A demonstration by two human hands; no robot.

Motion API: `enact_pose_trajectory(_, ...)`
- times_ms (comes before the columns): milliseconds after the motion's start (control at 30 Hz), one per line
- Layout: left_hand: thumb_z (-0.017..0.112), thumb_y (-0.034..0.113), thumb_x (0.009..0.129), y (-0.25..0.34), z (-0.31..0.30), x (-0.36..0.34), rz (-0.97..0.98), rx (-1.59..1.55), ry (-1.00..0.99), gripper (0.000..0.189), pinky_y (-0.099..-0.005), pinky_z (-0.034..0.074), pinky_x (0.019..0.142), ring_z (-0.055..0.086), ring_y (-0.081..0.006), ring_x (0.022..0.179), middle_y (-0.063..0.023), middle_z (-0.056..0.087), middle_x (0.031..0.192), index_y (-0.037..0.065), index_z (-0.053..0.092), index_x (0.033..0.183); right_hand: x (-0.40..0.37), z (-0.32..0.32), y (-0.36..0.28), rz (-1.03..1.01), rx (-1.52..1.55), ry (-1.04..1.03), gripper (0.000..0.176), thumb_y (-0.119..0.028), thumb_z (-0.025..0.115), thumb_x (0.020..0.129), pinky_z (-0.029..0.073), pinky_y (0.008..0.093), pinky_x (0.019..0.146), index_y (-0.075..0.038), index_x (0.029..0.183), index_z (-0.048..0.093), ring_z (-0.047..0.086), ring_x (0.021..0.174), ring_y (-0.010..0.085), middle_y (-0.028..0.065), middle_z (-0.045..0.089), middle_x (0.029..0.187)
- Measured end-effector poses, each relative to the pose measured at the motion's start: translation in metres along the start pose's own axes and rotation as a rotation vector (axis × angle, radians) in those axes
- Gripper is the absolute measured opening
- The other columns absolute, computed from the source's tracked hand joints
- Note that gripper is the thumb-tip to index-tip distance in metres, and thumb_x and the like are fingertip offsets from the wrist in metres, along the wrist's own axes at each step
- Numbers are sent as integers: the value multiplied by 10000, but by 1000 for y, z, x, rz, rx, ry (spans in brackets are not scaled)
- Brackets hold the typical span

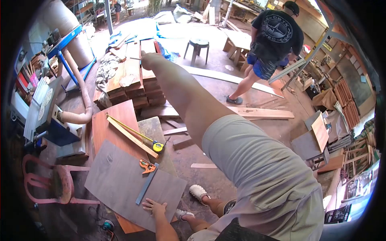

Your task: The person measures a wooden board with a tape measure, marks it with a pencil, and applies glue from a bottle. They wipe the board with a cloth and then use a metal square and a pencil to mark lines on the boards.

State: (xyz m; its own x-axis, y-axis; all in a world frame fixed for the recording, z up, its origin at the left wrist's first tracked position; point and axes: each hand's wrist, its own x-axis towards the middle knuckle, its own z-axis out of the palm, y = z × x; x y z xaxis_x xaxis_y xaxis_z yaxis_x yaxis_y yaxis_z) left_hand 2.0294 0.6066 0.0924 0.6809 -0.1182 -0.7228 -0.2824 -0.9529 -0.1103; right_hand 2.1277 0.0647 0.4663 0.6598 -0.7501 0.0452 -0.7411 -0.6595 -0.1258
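A dark round plastic stool [198, 42] stands near a person in a black printed shirt [277, 30]; a faded red plastic armchair [62, 180] stands at left.

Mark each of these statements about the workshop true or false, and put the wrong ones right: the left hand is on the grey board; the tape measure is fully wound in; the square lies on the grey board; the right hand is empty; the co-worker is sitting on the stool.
1. The left hand is on the grey board. True.
2. The tape measure is fully wound in. False: its yellow blade is drawn out beside a wood strip.
3. The square lies on the grey board. True.
4. The right hand is empty. False: it holds a thin stick.
5. The co-worker is sitting on the stool. False: the co-worker is on their feet, away from it.
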Motion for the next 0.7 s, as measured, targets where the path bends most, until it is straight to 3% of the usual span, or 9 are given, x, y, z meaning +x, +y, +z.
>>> enact_pose_trajectory(100,768,472,698,-4,2,0,11,-26,-4,1242,-608,333,1025,-77,-397,1425,-199,-176,1533,126,-130,1482,-2,-1,5,-16,50,-69,606,-75,359,887,422,453,978,-53,1472,201,538,1185,330,215,519,1308)
enact_pose_trajectory(167,769,472,696,-2,-2,1,3,-61,0,1245,-614,326,1027,-79,-402,1423,-200,-177,1533,123,-131,1482,10,9,11,-30,6,-48,616,-70,350,884,427,455,974,-66,1479,191,541,1178,338,200,525,1307)
enact_pose_trajectory(233,769,475,693,-1,-3,0,16,-47,-26,1247,-620,317,1028,-81,-410,1421,-199,-180,1532,125,-130,1483,19,13,10,-30,-48,-62,521,-121,324,920,403,431,1003,-81,1440,304,532,1206,290,167,511,1339)
enact_pose_trajectory(333,763,478,700,-1,-3,1,8,-48,-33,1237,-616,313,1032,-83,-407,1422,-198,-180,1533,129,-127,1484,0,-6,1,59,6,-82,540,-114,292,930,385,431,1031,-107,1468,252,493,1244,302,150,456,1396)
enact_pose_trajectory(433,758,478,707,-1,-7,-3,15,-39,-44,1229,-622,305,1033,-86,-405,1422,-196,-184,1532,133,-129,1484,1,-7,-7,52,-15,-87,644,-34,326,876,421,454,978,-132,1493,170,526,1190,343,159,501,1347)
enact_pose_trajectory(567,754,484,711,2,-12,-5,-4,-36,-59,1227,-631,298,1031,-87,-403,1422,-193,-185,1533,134,-131,1484,9,5,-16,14,-23,-77,574,-78,313,917,390,433,1029,-127,1481,222,504,1234,298,156,484,1369)
enact_pose_trajectory(700,763,485,703,1,-7,-1,8,-50,-43,1228,-640,296,1025,-84,-408,1421,-192,-176,1536,133,-114,1488,18,18,-22,-41,-44,-59,586,-88,316,919,424,430,986,-137,1489,192,535,1197,296,157,519,1331)
